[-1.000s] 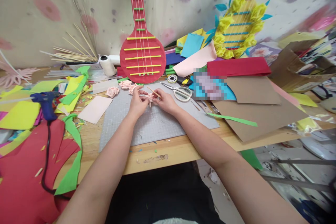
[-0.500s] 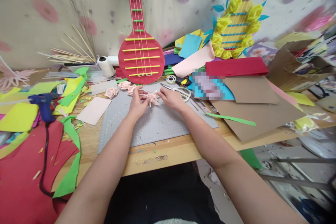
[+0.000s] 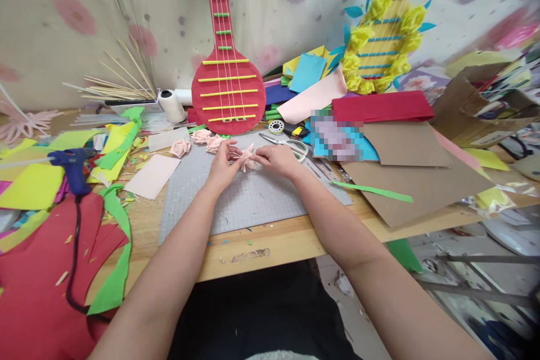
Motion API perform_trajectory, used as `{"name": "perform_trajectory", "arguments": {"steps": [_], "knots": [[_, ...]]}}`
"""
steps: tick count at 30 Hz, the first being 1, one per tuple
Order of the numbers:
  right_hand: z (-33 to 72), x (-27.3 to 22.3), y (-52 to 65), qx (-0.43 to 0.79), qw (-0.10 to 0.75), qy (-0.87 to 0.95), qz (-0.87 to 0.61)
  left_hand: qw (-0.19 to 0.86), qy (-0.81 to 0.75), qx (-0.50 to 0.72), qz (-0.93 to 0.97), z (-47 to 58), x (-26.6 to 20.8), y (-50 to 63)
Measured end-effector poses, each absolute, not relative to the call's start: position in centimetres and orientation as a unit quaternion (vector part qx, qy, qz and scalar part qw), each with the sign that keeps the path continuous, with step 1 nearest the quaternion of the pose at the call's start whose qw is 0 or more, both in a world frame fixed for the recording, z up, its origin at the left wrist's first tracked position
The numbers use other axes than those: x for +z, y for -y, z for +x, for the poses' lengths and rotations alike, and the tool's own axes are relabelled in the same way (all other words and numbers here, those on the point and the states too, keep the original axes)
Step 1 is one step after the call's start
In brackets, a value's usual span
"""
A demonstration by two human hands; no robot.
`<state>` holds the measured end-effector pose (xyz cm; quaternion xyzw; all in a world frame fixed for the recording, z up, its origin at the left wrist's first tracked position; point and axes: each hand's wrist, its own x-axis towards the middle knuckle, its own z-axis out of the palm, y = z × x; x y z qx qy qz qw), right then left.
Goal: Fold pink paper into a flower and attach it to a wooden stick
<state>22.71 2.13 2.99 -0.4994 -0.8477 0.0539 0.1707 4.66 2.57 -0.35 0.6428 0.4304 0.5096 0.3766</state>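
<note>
Between my hands, just above the grey cutting mat [image 3: 253, 202], is a pale pink paper flower [image 3: 247, 160] with pointed ends sticking out. My right hand [image 3: 276, 160] pinches its right side, fingers curled. My left hand [image 3: 224, 164] closes thumb and fingers at the flower's left, on a thin pale strand that reaches across to it; thread or thin stick, I cannot tell. Finished-looking pink paper roses [image 3: 180, 148] lie beyond my left hand, some partly behind it. Scissors [image 3: 298, 148] with white handles rest just past my right hand.
A red paper lute [image 3: 228, 93] leans on the wall, a yellow flowered one [image 3: 379, 48] to its right. At left are a blue glue gun [image 3: 72, 169], a thread spool [image 3: 172, 106] and paper scraps. Brown cardboard [image 3: 417, 185] covers the right side, near the wooden table's [image 3: 270, 256] edge.
My right hand has turned slightly, its fingers now lying flatter along the flower's right side. The flower has tilted and its ends point differently. My left hand stays in nearly the same place.
</note>
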Motion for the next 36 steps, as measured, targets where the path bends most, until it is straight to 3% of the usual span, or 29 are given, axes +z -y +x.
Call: {"name": "perform_trajectory", "arguments": {"steps": [7,21,26,32,36], "knots": [[22.6,2.7,-2.3,0.042,0.152,0.837,-0.524,0.413,-0.418,0.486,0.647,4.6,-0.4,-2.6],[21.7,3.0,-1.7,0.076,0.191,0.834,-0.511,0.378,-0.458,0.483,0.643,4.7,-0.3,-2.3],[21.3,2.6,-1.9,0.074,0.189,0.800,-0.565,0.304,-0.465,0.470,0.686,4.7,0.0,-2.0],[21.1,2.5,-2.1,0.143,0.194,0.766,-0.596,0.117,-0.451,0.440,0.767,4.6,1.0,-1.6],[21.2,2.6,-1.9,0.155,0.193,0.777,-0.579,0.085,-0.434,0.427,0.788,4.5,0.9,-1.7]]}}
